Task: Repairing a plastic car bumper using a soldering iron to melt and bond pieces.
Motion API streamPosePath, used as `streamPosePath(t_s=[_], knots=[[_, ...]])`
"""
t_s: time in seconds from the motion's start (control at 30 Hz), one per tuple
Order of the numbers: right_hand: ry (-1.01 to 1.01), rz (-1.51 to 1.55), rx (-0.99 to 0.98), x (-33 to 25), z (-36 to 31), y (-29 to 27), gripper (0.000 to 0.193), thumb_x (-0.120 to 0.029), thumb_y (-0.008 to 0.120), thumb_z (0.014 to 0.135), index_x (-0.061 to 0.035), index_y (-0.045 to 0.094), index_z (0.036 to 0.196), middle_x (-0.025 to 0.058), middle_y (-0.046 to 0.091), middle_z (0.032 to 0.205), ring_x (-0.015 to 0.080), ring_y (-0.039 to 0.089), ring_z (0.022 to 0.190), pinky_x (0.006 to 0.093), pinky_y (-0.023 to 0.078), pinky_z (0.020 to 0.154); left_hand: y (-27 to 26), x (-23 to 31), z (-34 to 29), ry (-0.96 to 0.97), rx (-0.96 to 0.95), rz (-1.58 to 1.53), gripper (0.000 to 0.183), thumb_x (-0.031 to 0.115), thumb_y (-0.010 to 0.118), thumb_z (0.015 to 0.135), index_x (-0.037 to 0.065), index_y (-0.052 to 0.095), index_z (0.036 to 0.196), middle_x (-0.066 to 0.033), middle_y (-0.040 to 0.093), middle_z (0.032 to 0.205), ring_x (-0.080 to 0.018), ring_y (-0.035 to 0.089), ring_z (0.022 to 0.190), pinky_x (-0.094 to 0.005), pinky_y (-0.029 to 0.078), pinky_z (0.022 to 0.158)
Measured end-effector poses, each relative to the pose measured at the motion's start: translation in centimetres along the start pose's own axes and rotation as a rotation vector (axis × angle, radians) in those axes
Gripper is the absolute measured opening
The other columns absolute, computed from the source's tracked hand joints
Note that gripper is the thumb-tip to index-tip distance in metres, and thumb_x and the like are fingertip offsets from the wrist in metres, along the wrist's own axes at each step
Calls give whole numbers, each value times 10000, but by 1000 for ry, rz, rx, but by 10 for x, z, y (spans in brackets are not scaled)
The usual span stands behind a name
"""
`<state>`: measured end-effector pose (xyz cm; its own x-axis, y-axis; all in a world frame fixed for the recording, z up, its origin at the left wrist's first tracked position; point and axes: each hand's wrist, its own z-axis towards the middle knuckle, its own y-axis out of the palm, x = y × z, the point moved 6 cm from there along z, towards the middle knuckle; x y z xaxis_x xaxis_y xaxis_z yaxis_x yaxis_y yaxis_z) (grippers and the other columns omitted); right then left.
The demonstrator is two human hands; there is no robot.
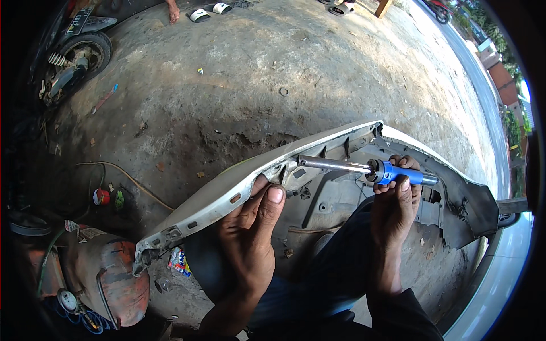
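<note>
A long pale car bumper (213,210) lies across my lap, its hollow inner side turned toward me. My left hand (253,227) pinches the bumper's flanged edge, thumb on the near side and fingers curled behind it. In my right hand (395,199) is a soldering iron (335,165) with a blue handle and a long metal barrel, held between thumb and fingers. Its barrel points left, and the end lies over the bumper's edge just above my left thumb. Whether it touches the plastic I cannot tell.
At the lower left stands a rusty orange compressor tank (122,278) with a gauge. A thin hose (128,176) runs over the concrete floor (227,74). A motorcycle wheel (88,54) is at the upper left, and sandals (199,15) lie beyond. A pale car panel (500,278) curves along the right.
</note>
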<state>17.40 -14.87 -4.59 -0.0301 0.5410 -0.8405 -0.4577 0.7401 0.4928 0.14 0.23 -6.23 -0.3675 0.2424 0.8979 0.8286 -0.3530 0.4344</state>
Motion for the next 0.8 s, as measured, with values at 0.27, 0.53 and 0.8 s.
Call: streamPosePath(t_s=[0.27, 0.53, 0.8], knots=[[-5, -13, -6, -3, 1, -6, 310, -156, 646, 864, 13, 500, 1080, 129, 523, 1004, 155, 594, 720, 268, 511, 680, 0, -2, 1, 16, -40, 67, 309, 74, 568, 891, -84, 535, 1154, -151, 631, 1026, -193, 613, 964, -397, 473, 944], [3, 3, -18, -2, 0, -3, 310, -140, 644, 860, 25, 503, 1081, 147, 534, 1011, 175, 603, 748, 289, 526, 678, 6, -4, -1, 45, -90, 145, 376, 113, 531, 910, -97, 482, 1218, -165, 619, 1069, -230, 626, 984, -406, 462, 951], [0, -19, 9, -2, -1, -2, 287, -117, 643, 853, 41, 512, 1053, 146, 542, 958, 191, 598, 729, 292, 509, 671, 19, -5, -1, 78, -153, 164, 357, 129, 513, 923, -95, 497, 1200, -185, 608, 1096, -247, 630, 981, -409, 453, 954]])
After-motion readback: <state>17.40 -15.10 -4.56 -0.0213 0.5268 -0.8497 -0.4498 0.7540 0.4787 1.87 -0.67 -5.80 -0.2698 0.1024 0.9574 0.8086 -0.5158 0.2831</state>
